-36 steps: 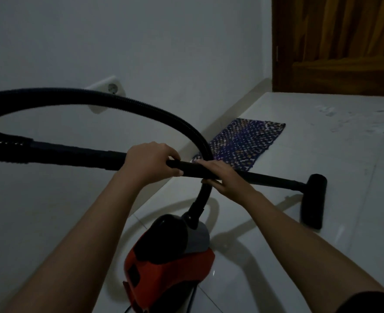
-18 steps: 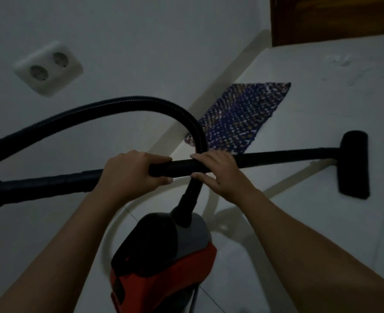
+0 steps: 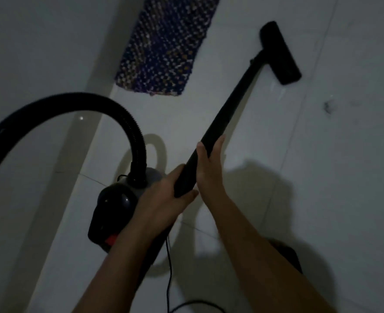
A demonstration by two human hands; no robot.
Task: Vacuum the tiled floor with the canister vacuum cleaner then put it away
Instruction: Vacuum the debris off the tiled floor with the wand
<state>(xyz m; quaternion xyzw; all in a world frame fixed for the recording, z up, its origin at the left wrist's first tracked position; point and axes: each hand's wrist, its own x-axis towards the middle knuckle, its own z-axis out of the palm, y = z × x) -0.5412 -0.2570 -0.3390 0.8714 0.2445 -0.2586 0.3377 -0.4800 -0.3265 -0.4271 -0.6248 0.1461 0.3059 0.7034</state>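
The left hand (image 3: 164, 199) wraps its fingers round the near end of the wand (image 3: 229, 105); the right hand (image 3: 209, 168) clasps it just beyond. The canister vacuum (image 3: 116, 206) sits left of them. Far past the fingertips, the floor nozzle (image 3: 280, 53) rests on the tiled floor (image 3: 322, 199), with dirt specks (image 3: 327, 106) to its right. Vacuuming seems barely begun, storage ahead.

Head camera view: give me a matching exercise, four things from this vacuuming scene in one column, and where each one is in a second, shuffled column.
1 floor nozzle
2 woven mat
3 hose
4 wand

A held by left hand and right hand
B beside the wall
C arching up from the canister
D on the tiles, right of the mat

Pairs: 1-D, 2-B, 3-C, 4-A
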